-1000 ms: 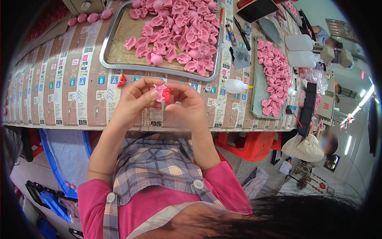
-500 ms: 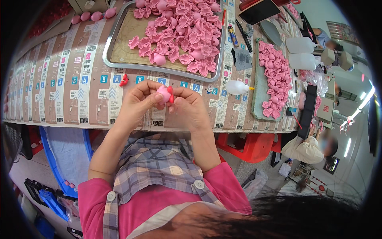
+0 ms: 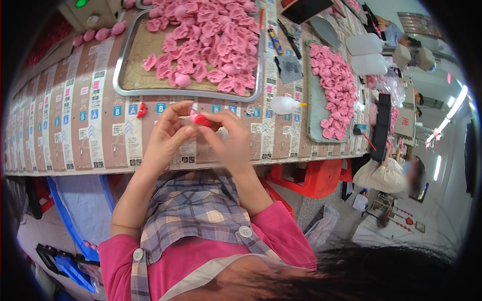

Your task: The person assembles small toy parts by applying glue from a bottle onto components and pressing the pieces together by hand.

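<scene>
Just over the table's near part, both hands meet at a small pink piece with a red part on it (image 3: 202, 120). My left hand (image 3: 171, 135) pinches its pink side, which mostly hides behind the fingers. My right hand (image 3: 230, 139) has thumb and fingers closed at the red part, which faces up. A loose red piece (image 3: 141, 110) lies on the table left of my hands. Beyond them is a metal tray (image 3: 120, 75) heaped with pink hollow, curled-edged pieces (image 3: 201, 45) and some rounder pink ones.
A white squeeze bottle with a yellow tip (image 3: 283, 105) lies right of my hands. Farther right stand a greenish tray (image 3: 312, 120) of pink pieces, a grey cloth (image 3: 288, 69) and white bottles (image 3: 369, 64). A red stool (image 3: 321, 179) is under the table edge. Another person (image 3: 386, 173) sits at far right.
The piece has turned in my fingers: its red part now faces up and less of the pink shows. The whole view has shifted, so the trays appear farther left.
</scene>
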Demonstrator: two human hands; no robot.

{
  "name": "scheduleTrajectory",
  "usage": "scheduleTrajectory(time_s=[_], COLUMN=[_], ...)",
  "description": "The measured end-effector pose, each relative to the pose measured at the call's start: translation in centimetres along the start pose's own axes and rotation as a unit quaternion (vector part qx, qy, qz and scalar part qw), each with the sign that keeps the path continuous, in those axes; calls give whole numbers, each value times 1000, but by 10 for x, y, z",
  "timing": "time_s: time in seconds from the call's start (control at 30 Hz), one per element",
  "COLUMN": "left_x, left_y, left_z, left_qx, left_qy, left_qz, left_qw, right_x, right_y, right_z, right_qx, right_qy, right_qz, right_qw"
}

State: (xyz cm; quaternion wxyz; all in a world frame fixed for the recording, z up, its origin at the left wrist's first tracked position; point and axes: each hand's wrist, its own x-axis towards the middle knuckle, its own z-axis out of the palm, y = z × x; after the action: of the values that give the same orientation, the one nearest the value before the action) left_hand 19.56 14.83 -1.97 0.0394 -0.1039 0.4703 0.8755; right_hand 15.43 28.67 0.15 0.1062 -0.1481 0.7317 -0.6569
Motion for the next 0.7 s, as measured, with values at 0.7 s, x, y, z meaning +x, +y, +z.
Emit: scheduleTrajectory(time_s=[0.7], left_x=[4], left_y=[2], left_z=[-3], left_qx=[15], left_qy=[5], left_qz=[3], left_qw=[1000], right_x=[12], right_y=[15], right_z=[-89], right_qx=[116], right_qy=[262], right_qz=[-67], right_qw=[956])
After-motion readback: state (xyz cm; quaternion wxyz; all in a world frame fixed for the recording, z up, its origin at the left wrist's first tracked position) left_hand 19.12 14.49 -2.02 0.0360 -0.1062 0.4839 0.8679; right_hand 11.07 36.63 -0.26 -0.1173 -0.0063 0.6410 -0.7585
